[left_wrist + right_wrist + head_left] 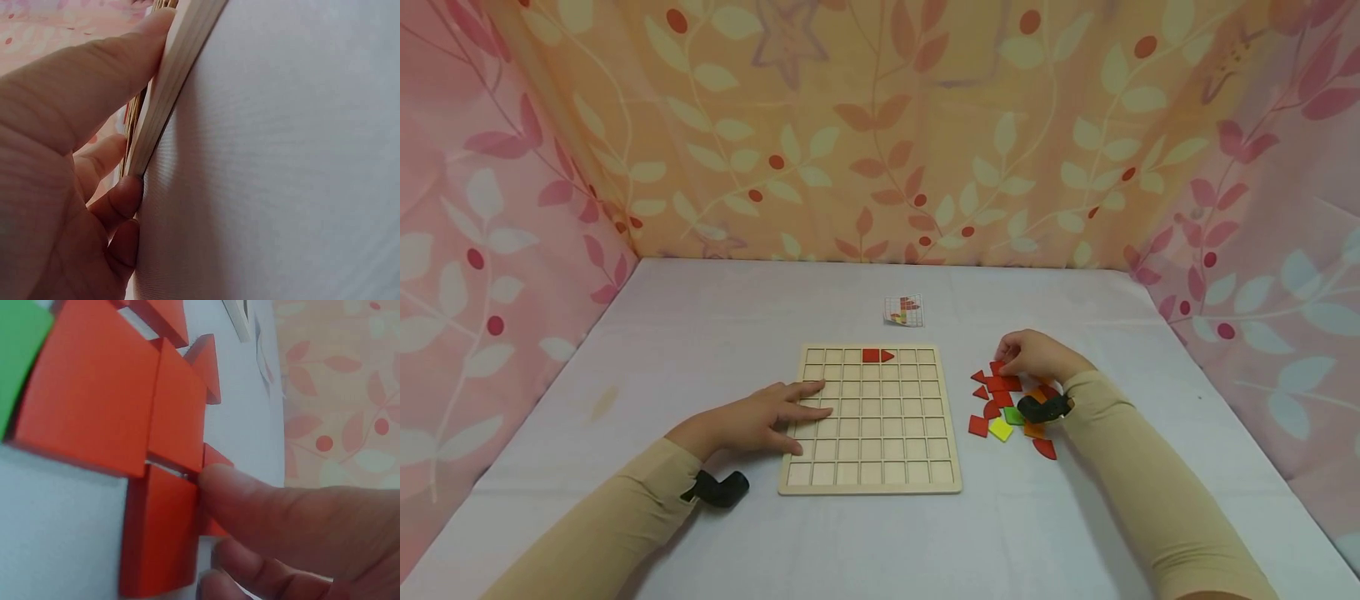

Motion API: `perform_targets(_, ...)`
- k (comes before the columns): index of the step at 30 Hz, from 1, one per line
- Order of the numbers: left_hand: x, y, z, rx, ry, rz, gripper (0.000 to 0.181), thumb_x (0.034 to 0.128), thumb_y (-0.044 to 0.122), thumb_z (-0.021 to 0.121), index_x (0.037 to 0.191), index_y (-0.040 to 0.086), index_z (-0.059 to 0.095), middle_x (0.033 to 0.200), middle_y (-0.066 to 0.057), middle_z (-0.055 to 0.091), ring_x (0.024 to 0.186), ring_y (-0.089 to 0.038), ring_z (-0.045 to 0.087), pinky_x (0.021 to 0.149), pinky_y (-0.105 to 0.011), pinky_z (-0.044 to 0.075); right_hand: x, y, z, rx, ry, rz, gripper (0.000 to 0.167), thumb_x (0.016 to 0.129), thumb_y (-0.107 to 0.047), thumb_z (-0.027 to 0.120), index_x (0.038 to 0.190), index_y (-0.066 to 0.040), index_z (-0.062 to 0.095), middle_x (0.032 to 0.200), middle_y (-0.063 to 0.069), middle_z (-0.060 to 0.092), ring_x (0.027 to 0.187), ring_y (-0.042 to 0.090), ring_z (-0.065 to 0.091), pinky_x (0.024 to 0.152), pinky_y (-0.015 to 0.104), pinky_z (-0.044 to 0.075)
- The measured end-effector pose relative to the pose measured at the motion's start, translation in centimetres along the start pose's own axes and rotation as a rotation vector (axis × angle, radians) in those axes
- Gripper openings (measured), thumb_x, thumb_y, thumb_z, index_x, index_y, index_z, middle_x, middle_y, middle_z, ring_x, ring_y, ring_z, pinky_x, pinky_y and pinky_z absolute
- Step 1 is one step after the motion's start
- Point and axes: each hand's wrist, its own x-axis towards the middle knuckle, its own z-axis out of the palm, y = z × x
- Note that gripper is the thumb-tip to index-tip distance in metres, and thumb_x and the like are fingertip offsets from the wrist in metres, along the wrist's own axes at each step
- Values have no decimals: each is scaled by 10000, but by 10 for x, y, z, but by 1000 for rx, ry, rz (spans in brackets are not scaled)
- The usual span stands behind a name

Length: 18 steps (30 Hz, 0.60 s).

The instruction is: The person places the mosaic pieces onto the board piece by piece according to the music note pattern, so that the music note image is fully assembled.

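A pale wooden grid board (871,490) lies flat on the table. In its far row sit a red square tile (871,356) and a red triangle tile (887,356), side by side. My left hand (763,419) rests on the board's left side with its fingers spread; the left wrist view shows the thumb (119,75) against the board's edge (165,81). Right of the board, my right hand (1037,354) is at the far end of a pile of tiles. Its thumb (250,500) and curled fingers pinch a red tile (215,456), partly hidden by the thumb.
Several red tiles (1002,384) lie close together near a yellow tile (1001,430), a green tile (1013,416) and an orange tile (1033,431). A small printed pattern card (903,311) lies beyond the board. Patterned cloth (880,133) walls in the white table.
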Motion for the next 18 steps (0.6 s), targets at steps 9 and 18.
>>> perform_targets(9, 1, -1, 1, 6, 3, 0, 636, 786, 456, 656, 1363, 356, 409, 1527, 26, 126, 1282, -217, 247, 986, -445, 270, -2, -6, -4, 0, 3, 19, 102, 823, -115, 669, 904, -85, 615, 812, 80, 567, 737, 235, 484, 610, 305, 432)
perform_targets(18, 0, -1, 0, -2, -3, -3, 635, 788, 448, 660, 1364, 357, 409, 1527, 20, 124, 1289, -220, 239, 991, -451, 264, 1, -33, -3, -2, 48, -105, 146, 867, -118, 608, 981, -96, 697, 916, 42, 648, 866, 233, 494, 721, 312, 423)
